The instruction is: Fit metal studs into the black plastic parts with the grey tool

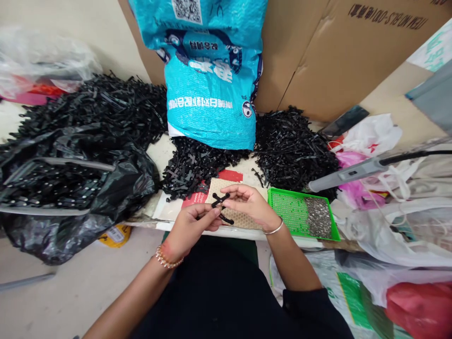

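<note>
In front of my body, both hands meet over a honeycomb-patterned mat (243, 217). My left hand (195, 223) pinches a small black crossed piece (219, 199), made of narrow strips with rounded ends, between thumb and fingers. From the other side, my right hand (251, 205) has its thumb and fingertips closed on the same piece. Another dark strip end (228, 219) shows below the fingertips; whether it belongs to the piece I cannot tell. Just beyond lies a pile of loose black strips (190, 162).
A green tray (286, 209) of small metal parts (318, 217) sits right of my right hand. Larger black piles (294, 146) flank a blue woven sack (212, 103). At left rests an open black plastic bag (130, 188); a grey rod-like tool (344, 174) juts in from the right.
</note>
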`<state>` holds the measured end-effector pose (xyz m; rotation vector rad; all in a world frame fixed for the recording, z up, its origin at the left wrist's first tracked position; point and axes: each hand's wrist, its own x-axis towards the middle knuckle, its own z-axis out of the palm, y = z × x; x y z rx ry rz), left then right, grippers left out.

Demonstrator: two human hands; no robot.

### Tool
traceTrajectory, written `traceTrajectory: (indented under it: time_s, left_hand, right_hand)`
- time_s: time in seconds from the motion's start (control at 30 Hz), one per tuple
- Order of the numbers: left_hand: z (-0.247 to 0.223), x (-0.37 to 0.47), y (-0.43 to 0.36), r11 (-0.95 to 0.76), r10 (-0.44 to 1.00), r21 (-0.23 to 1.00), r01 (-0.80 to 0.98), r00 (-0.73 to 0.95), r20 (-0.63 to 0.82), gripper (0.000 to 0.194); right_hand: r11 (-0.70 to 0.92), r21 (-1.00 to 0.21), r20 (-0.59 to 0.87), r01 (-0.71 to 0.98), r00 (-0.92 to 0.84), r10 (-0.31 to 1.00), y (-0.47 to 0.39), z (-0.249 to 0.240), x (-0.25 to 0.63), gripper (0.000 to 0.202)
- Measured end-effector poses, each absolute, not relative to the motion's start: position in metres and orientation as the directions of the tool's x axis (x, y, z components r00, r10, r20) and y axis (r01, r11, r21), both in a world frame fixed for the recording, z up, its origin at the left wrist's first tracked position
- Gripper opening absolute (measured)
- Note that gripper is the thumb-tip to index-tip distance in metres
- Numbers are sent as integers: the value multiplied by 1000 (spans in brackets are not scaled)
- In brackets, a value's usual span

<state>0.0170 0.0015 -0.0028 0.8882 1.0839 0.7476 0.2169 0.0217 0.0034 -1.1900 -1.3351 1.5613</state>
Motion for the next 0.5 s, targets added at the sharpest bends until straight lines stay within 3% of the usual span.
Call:
traceTrajectory:
  time_s: [0.5]
  left_hand:
    - [1,17,5,565,791,812,-143,372,-485,42]
  right_hand:
    - [-199,-973,-173,-113,-209,962,24,-7,208,26]
